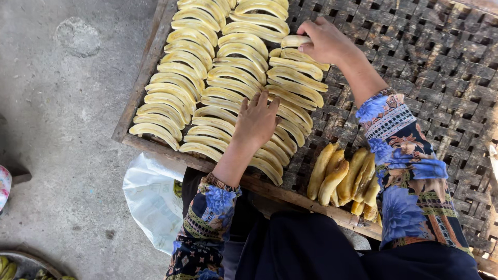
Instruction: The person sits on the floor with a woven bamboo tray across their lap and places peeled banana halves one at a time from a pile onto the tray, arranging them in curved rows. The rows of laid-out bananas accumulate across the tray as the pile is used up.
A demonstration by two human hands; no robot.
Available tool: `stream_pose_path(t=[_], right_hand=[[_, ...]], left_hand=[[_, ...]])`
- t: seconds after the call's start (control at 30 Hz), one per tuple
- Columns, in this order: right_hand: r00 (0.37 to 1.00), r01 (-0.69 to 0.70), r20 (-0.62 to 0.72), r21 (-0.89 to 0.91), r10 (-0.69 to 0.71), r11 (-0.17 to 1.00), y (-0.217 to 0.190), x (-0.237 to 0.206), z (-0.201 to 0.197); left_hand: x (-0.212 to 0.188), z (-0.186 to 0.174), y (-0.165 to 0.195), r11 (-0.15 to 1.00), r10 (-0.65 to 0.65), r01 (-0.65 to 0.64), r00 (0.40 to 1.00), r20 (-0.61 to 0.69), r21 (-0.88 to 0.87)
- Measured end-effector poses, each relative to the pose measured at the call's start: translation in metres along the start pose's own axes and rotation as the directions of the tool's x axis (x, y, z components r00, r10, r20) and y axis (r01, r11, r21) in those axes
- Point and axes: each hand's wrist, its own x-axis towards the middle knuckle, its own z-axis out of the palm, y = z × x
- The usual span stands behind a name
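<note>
Several rows of pale yellow banana slices (207,78) lie overlapping on a woven bamboo drying tray (425,57). My right hand (324,41) pinches one banana slice (293,40) at the far end of the rightmost row. My left hand (256,122) rests flat, fingers spread, on the slices near the tray's near edge. A loose pile of darker sliced bananas (345,179) sits on the tray between my arms, close to my right sleeve.
The tray's wooden frame (140,88) borders bare concrete floor (62,129) on the left. A white plastic bag (153,199) lies by my left knee. A basin with bananas (21,267) shows at the bottom left corner.
</note>
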Motion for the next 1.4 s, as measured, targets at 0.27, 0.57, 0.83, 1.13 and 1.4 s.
stream_pose_path(t=[0.27, 0.57, 0.83, 1.13, 1.4], right_hand=[[0.996, -0.064, 0.057, -0.007, 0.065, 0.998, -0.007, 0.012, -0.003], [0.963, 0.156, -0.184, -0.211, -0.196, 0.965, -0.022, -0.003, -0.046], [0.946, 0.183, -0.299, 0.176, -0.125, 0.967, 0.001, -0.030, -0.061], [0.870, 0.066, -0.492, 0.034, -0.041, 0.997, 0.038, -0.054, 0.013], [0.887, 0.115, -0.441, -0.081, -0.139, 0.990, 0.011, -0.072, -0.010]], left_hand=[[-0.003, -0.007, 0.004, 1.000, -0.008, 0.008, 0.999, 0.035, 0.010], [-0.002, -0.006, 0.004, 1.000, -0.009, 0.008, 0.999, 0.044, 0.010], [0.000, -0.006, 0.003, 0.999, -0.004, 0.001, 0.998, 0.067, 0.040], [0.001, -0.002, 0.002, 0.999, 0.002, -0.004, 0.998, 0.067, 0.042], [-0.002, -0.005, 0.000, 0.999, 0.031, -0.033, 0.999, 0.037, 0.035]])
